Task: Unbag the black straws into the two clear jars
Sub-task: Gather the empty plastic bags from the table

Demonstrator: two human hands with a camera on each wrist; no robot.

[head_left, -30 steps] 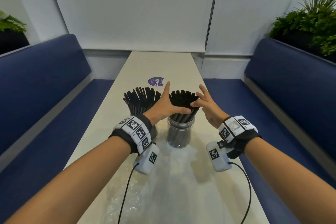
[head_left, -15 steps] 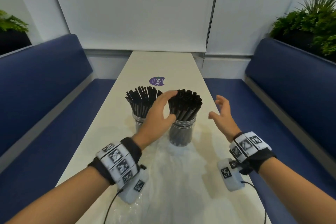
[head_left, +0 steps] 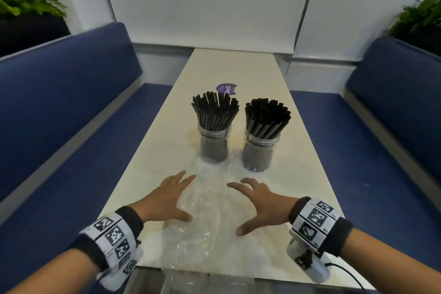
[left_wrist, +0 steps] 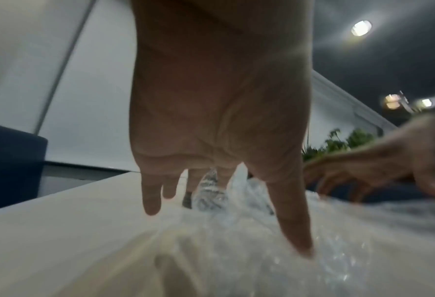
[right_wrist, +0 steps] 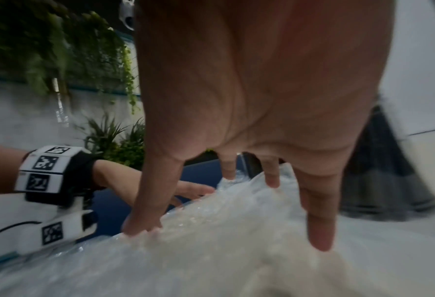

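Two clear jars (head_left: 238, 148) of black straws (head_left: 241, 112) stood side by side mid-worktop (head_left: 148, 150), a narrow gap between them. Crumpled clear bag (head_left: 205, 219) covered the near centre. Bare worktop lay left of, right of, and beyond the jars.

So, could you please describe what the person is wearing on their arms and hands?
Both forearms are bare, with no sleeves, and the left hand and right hand are ungloved. Each wrist carries a black band with a row of white square tiles printed with black-and-white coded markers. A white camera unit hangs beneath each wrist, also marked, with a thin black cable trailing back.
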